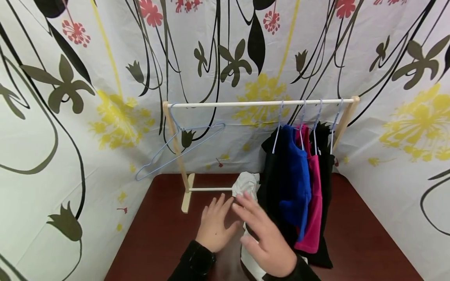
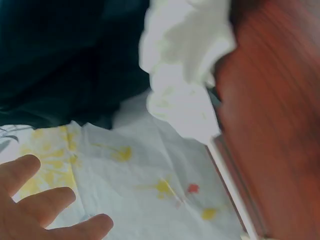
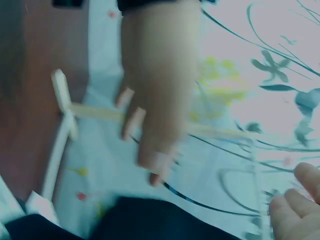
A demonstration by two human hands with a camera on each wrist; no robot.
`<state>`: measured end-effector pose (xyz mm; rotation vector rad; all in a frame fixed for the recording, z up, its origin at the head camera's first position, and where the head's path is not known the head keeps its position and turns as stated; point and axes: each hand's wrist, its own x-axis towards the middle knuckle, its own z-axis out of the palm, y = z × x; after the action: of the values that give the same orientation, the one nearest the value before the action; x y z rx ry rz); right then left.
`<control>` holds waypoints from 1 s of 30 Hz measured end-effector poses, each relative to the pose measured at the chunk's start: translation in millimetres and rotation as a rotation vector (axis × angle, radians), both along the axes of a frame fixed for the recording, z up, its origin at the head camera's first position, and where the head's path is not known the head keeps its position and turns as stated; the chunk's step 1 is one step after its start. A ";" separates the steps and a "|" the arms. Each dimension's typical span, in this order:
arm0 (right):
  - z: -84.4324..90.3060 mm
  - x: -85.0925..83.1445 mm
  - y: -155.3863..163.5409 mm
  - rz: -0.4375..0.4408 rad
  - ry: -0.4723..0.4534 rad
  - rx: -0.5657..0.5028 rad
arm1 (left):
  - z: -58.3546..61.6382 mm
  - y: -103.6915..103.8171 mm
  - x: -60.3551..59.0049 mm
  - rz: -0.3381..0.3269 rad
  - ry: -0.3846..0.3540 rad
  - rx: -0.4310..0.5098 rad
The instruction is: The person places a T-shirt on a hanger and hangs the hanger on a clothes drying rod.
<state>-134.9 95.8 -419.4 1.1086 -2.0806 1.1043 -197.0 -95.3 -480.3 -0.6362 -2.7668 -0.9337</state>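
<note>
Both of my hands hover above the dark red table (image 1: 158, 234) with the fingers spread and nothing in them. My left hand (image 1: 215, 218) is in front of the small wooden clothes rack (image 1: 260, 103). My right hand (image 1: 258, 226) is just beside it, over a crumpled white garment (image 1: 247, 183) that lies on the table under the rack. In the left wrist view the left fingers (image 2: 40, 200) show at the lower left, with the white garment (image 2: 185, 55) ahead. In the right wrist view my left hand (image 3: 155, 100) fills the middle, blurred.
Black, blue, pink and black clothes (image 1: 299, 183) hang on hangers at the rack's right end. An empty light-blue hanger (image 1: 179, 144) hangs tilted at the left end. A flowered curtain (image 1: 70, 117) closes in the table on three sides.
</note>
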 end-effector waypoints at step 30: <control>-125.2 -37.8 48.9 -0.394 -0.625 0.057 | 50.8 -165.6 -63.3 0.301 0.557 -0.037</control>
<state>-172.7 144.7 -544.6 0.3502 -2.6611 1.2980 -260.3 -260.8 -429.5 -0.3901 -2.2939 -0.5385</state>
